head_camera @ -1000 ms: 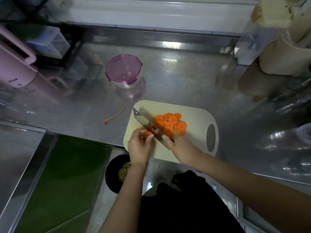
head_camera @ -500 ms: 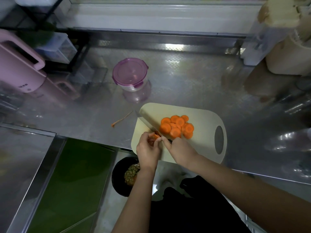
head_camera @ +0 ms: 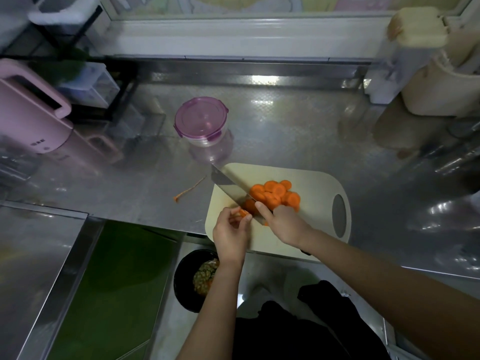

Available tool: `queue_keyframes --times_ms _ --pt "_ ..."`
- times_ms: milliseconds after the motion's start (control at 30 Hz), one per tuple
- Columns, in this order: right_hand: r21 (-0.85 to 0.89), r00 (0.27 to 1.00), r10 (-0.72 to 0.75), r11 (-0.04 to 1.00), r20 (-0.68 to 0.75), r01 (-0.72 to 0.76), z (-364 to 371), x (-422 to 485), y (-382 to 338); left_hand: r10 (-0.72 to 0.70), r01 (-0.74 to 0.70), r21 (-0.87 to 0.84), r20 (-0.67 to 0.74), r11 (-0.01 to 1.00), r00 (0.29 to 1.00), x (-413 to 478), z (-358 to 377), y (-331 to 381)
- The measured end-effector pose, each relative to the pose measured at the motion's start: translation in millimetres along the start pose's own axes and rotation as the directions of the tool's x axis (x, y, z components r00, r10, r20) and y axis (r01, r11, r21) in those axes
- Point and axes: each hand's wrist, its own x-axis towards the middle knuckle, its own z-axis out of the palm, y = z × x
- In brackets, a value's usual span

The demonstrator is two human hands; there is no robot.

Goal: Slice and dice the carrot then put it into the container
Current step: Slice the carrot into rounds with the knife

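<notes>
last cuts on the carrot stub

head view: left hand (head_camera: 231, 229) pinches the short carrot stub (head_camera: 242, 213) at the near left of the cream cutting board (head_camera: 319, 188), fingertips curled round it. right hand (head_camera: 284, 224) is wrapped round the knife (head_camera: 228, 187), one finger stretched forward along the blade's back. the blade angles away to the left, edge down right beside the stub. sliced rounds (head_camera: 275, 194) are heaped mid-board, just right of the blade. round container (head_camera: 200, 122) stands on the steel counter (head_camera: 285, 131) beyond the board, purple lid on. a thin carrot tail (head_camera: 189, 189) lies on the counter left of the board.

judgement: slicing looks nearly done; dicing and loading not yet begun. the stub is small, so tuck the fingertips back, guide the blade with the knuckles, and cut straight down. the lid must come off before filling.
</notes>
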Motion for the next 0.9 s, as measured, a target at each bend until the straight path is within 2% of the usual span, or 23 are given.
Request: queue_keyframes --times_ms 133,200,533,900 --pt "0.109 0.991 -0.102 0.988 -0.081 0.111 -1.6 -10.6 9.4 0.008 -0.008 -0.019 0.004 1.000 1.000 1.1 0.4 -4.4" --pt "0.165 0.991 -0.100 0.980 -0.090 0.114 -4.8 -19.3 14.8 0.010 -0.010 -0.016 0.012 1.000 1.000 0.8 0.2 -4.4" --pt "0.129 0.990 -0.125 0.983 -0.070 0.133 -3.9 -34.6 23.8 0.000 -0.001 0.010 0.034 1.000 0.999 -3.2 1.3 -2.6" --pt "0.103 0.997 -0.060 0.993 -0.051 0.065 -4.8 -36.3 22.4 -0.013 0.013 -0.028 -0.006 1.000 1.000 -5.8 0.2 1.7"
